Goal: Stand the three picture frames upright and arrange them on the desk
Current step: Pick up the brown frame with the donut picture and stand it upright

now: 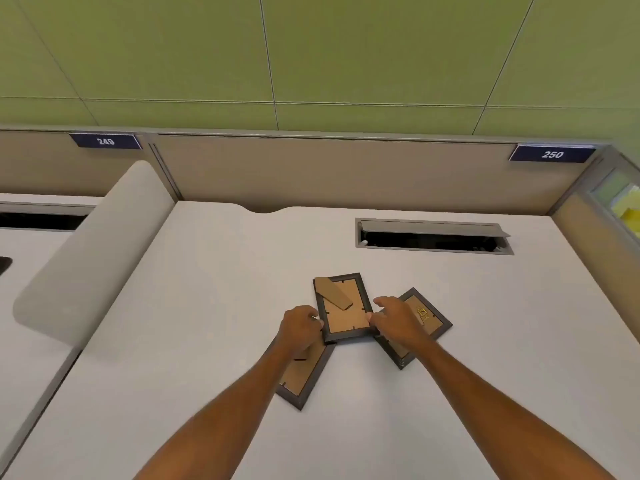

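Note:
Three dark picture frames lie face down on the white desk [214,306], brown backings up. The middle frame [344,315] lies on top, its cardboard stand [334,293] folded out across the back. My left hand [302,329] grips its left edge and my right hand [398,322] grips its right edge. Under my left hand and forearm, the left frame [300,377] angles toward the front. The right frame [427,323], with a gold hanger on its back, lies partly under my right hand.
An open cable tray slot [433,237] is set into the desk at the back right. A beige partition [346,171] runs along the back, with number plates 249 and 250. A rounded grey divider panel [93,251] separates the neighbouring desk on the left.

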Motion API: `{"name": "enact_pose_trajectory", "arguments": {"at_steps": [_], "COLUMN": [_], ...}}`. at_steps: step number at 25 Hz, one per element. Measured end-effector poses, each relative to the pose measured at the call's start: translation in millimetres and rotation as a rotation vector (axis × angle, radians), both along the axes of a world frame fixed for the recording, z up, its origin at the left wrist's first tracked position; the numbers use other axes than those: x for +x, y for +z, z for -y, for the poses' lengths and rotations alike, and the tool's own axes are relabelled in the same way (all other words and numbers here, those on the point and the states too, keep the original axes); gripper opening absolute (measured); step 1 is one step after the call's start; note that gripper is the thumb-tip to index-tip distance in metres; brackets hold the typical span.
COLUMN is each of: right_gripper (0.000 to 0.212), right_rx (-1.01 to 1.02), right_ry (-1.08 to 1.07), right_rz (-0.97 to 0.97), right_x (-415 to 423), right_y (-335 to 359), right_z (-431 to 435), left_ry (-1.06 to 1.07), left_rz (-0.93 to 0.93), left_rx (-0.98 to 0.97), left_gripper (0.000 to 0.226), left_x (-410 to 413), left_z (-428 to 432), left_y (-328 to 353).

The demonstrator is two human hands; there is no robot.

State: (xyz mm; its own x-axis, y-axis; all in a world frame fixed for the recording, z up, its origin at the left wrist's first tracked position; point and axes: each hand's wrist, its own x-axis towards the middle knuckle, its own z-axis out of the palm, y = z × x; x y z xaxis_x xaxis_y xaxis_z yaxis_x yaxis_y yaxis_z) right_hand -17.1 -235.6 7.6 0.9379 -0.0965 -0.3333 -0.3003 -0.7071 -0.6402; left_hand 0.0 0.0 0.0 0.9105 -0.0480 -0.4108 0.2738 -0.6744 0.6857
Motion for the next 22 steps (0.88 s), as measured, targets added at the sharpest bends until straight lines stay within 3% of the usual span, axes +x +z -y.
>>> {"name": "enact_pose_trajectory", "arguments": {"at_steps": [4, 8, 13, 17, 22], "right_gripper": [0.054, 0.041, 0.044, 0.050, 0.035], "right_rx": [-0.015, -0.014, 0.023, 0.085, 0.122], "right_ry": [-0.015, -0.023, -0.060, -0.085, -0.167], "right_rz": [-0.042, -0.070, -0.055, -0.031, 0.049], "right_x": [0.3, 3.8, 5.6, 10.1, 20.8], "right_y": [-6.2, -13.8, -19.7, -21.9, -16.9], "right_z": [-8.9, -12.7, -11.5, -8.3, -2.2], "left_ry": [0.027, 0.224, 0.390, 0.483, 0.563], "left_rz": [-0.058, -0.134, -0.205, -0.189, -0.152], "left_rx": [-0.058, -0.164, -0.218, -0.198, -0.346], "left_gripper": [0.018, 0.019, 0.029, 0.034, 0.031], "left_x": [-6.9, -9.6, -9.6, -7.0, 4.8], "left_z": [9.2, 21.0, 26.1, 29.7, 27.4], "left_y": [-14.2, -19.4, -24.7, -26.5, -13.3]}}
